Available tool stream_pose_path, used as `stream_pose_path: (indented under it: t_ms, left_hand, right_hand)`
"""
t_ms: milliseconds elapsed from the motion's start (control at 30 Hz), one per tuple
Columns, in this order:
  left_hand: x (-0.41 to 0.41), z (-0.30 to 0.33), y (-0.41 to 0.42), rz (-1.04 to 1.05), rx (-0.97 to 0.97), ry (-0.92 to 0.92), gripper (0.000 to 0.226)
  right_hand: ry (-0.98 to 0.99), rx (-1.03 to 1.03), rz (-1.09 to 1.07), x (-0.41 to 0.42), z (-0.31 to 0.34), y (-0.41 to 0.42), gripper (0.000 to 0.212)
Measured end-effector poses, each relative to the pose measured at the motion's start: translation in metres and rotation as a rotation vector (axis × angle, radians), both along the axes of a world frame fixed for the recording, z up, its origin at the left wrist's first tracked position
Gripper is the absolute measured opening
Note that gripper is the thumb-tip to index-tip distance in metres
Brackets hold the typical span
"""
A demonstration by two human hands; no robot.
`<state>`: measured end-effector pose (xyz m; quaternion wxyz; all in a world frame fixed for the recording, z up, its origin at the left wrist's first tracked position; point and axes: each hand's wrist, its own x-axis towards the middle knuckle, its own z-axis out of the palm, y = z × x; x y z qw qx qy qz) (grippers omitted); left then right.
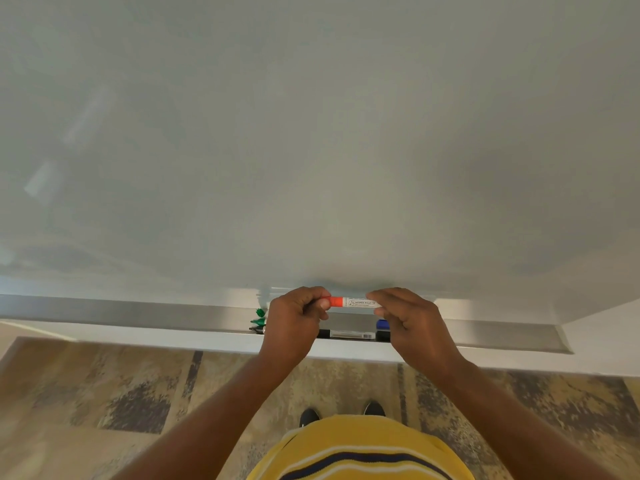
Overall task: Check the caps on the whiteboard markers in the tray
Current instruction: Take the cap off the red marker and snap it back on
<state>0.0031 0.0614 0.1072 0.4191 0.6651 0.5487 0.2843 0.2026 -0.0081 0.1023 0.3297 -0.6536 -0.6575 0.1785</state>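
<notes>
A red whiteboard marker [349, 302] with a white label is held level just above the metal tray [138, 311]. My left hand [294, 327] pinches its red cap end, and my right hand [412, 323] grips the other end. In the tray below lie a black marker [349, 335], a green marker [259, 321] whose tip pokes out left of my left hand, and a blue marker [382, 324] partly hidden by my right hand. A black marker tip [255, 329] shows at the tray's front edge.
The whiteboard [311, 133] fills the upper view, blank and glossy. The tray runs along its lower edge, ending at the right [564, 344]. Below is a patterned carpet [121, 393]; shoe tips [308, 415] and a yellow striped shirt [360, 452] are visible.
</notes>
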Motion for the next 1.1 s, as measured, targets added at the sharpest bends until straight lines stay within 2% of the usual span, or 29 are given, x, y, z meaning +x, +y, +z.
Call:
stream_pose_path:
  t_ms: [167,267,367,500,667,867,1100]
  left_hand:
    - [-0.003,-0.024,0.017,-0.247,0.173,0.307,0.018]
    - [-0.003,-0.045,0.019,-0.262,0.259,0.400,0.013]
    - [-0.003,-0.065,0.017,-0.218,0.291,0.464,0.014]
    - [0.000,-0.086,0.014,-0.213,0.287,0.533,0.014]
    - [0.004,-0.102,0.016,-0.274,0.289,0.612,0.017]
    - [0.005,-0.114,0.018,-0.396,0.312,0.761,0.022]
    - [0.007,-0.123,0.017,-0.498,0.362,0.736,0.024]
  right_hand:
    - [0.005,-0.066,0.000,-0.004,-0.034,0.011,0.035]
    - [-0.030,-0.121,-0.006,-0.002,-0.060,0.006,0.042]
    - [-0.023,-0.187,-0.122,0.015,-0.080,-0.003,0.047]
    - [-0.119,-0.309,-0.240,0.046,-0.097,-0.018,0.050]
    - [-0.287,-0.331,-0.134,0.061,-0.111,-0.025,0.048]
    - [-0.321,-0.333,-0.074,0.064,-0.121,-0.019,0.046]
    - [-0.378,-0.336,0.008,0.065,-0.125,-0.017,0.045]
